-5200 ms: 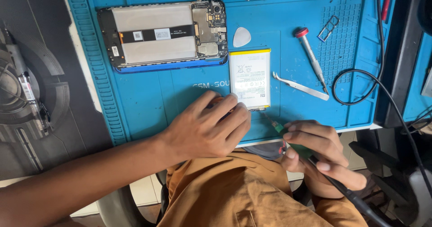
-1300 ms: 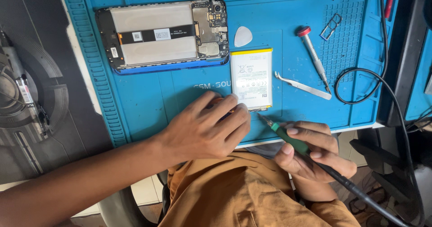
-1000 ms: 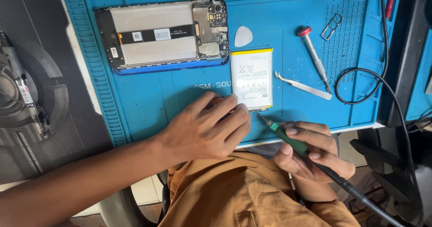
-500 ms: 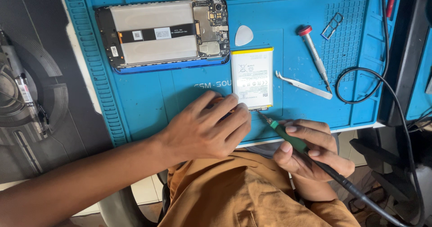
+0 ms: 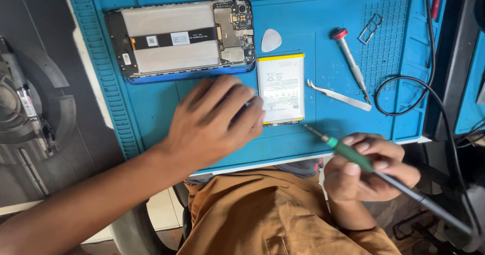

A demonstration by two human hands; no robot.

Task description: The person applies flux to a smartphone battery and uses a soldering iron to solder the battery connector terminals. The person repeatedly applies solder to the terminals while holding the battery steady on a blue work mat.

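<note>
While the left hand (image 5: 212, 126) lay flat with fingers spread on the blue mat (image 5: 151, 108), touching the white battery (image 5: 281, 88) at its three o'clock, the right hand (image 5: 366, 166) had its grip pinched around a green-collared soldering iron (image 5: 353, 156), tip pointing toward ten o'clock.

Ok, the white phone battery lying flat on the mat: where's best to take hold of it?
Probably by its two long side edges, coming from above. The battery lies flat and face up on the blue mat. Its right edge is free; the left hand rests beside its left edge, fingertips at the lower left corner, so that hand would need to shift.
</note>
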